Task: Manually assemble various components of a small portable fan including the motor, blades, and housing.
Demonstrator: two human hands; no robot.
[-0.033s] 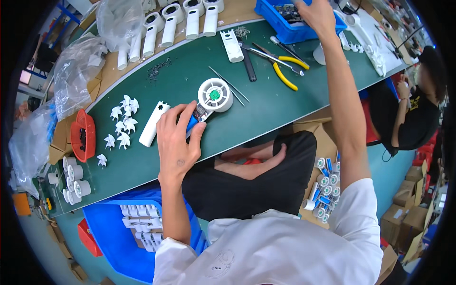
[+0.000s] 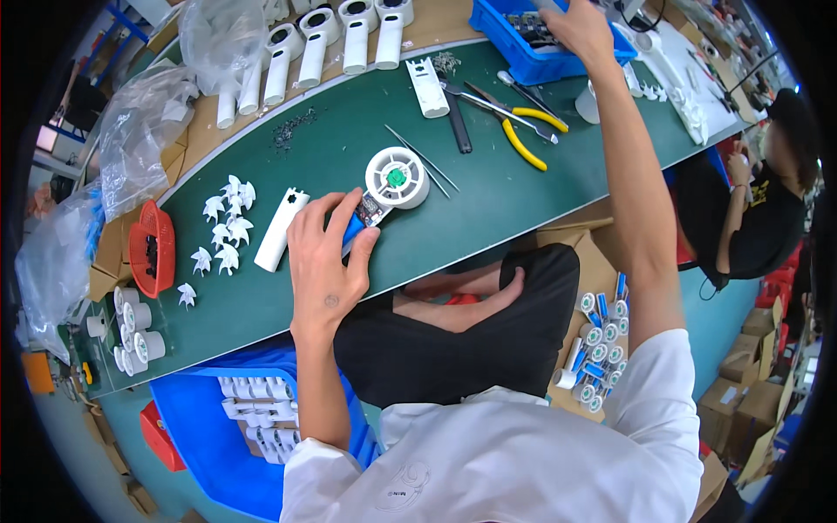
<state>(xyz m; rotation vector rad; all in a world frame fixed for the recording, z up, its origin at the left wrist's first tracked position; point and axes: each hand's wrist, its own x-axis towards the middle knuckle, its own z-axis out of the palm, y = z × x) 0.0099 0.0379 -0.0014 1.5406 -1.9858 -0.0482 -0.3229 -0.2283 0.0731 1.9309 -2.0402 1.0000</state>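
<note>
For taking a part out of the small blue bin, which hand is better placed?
Probably the right hand: it is at the small blue bin, while the left hand, well away from it, holds the white unit by its blue part.

Right fingers (image 2: 555,17) cut by top edge, blue piece (image 2: 352,229) partly under left fingers (image 2: 341,212)

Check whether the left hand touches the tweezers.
Apart: the head view shows green tabletop and the white fan head between the left hand and the tweezers.
</note>
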